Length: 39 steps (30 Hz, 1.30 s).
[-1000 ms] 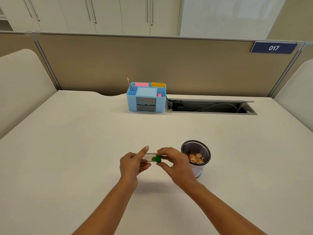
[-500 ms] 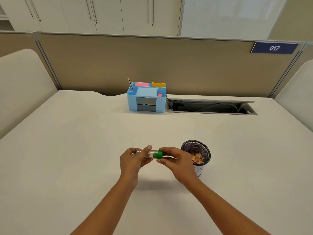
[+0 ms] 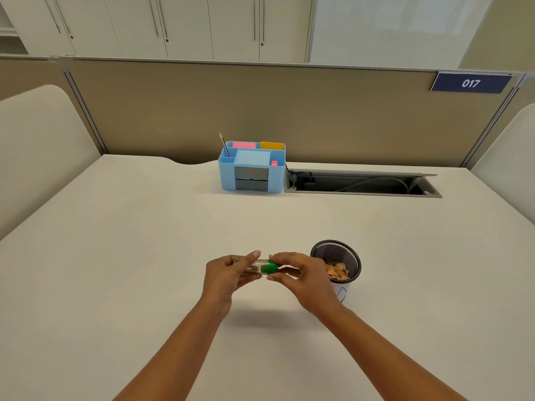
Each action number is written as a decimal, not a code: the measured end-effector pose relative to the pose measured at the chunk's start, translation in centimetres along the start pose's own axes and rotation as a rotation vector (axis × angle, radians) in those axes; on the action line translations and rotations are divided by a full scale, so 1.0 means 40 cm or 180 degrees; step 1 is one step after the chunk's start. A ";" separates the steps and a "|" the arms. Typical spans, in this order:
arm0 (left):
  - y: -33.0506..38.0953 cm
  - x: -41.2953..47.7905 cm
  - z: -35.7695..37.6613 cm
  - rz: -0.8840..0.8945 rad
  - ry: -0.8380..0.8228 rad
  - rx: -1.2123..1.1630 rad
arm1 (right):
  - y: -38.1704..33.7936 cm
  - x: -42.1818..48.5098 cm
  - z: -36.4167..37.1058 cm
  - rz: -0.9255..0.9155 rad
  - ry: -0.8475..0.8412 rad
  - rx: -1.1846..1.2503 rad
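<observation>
left fingers (image 3: 251, 256): curled round the clear case (image 3: 255, 264) of a pencil sharpener; index finger lay straight along its top, thumb underneath
right fingers (image 3: 278, 257): pinched the green end (image 3: 269, 268); fingertip above, thumb below
other right fingers: loosely curled behind the pinch; couldn't tell if they touched anything
left hand (image 3: 223, 275): palm faced right, to the left of the mesh cup (image 3: 352, 257), off the desk
right hand (image 3: 304, 281): back up, just beside the mesh cup's left wall; contact with it not discernible
sharpener: lay roughly level between both hands, just left of the mesh cup, held above the desk (image 3: 115, 256); green end pointed toward the cup
case/green end joint: looked seated, seam too small to confirm
mesh cup: upright on the desk, pencil shavings (image 3: 337, 270) in the bottom
blue desk organiser (image 3: 251, 172): well beyond the mesh cup, to its left, at the desk's back edge
pencil (image 3: 223, 144): stood tilted in the organiser's left front compartment
cable tray (image 3: 362, 184): straight beyond the mesh cup, lid open
plate "017" (image 3: 470, 83): on the partition, far beyond the cup, to its right
</observation>
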<state>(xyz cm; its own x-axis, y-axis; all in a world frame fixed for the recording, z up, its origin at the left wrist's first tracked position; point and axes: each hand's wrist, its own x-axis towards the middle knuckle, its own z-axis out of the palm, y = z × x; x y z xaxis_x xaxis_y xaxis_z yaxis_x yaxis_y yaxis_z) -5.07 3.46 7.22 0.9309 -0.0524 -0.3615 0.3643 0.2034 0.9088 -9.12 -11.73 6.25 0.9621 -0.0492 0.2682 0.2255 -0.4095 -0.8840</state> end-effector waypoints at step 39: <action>-0.013 -0.016 0.011 -0.0340 -0.0742 -0.0093 | -0.025 0.015 0.029 -0.0558 -0.0213 -0.1648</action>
<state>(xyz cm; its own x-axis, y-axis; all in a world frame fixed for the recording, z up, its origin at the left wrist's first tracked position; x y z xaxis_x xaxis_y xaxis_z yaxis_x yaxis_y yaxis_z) -5.83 2.94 7.08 0.8693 -0.2983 -0.3942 0.4631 0.2125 0.8604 -8.61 -10.30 6.87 0.9284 0.1111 0.3546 0.2945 -0.8019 -0.5198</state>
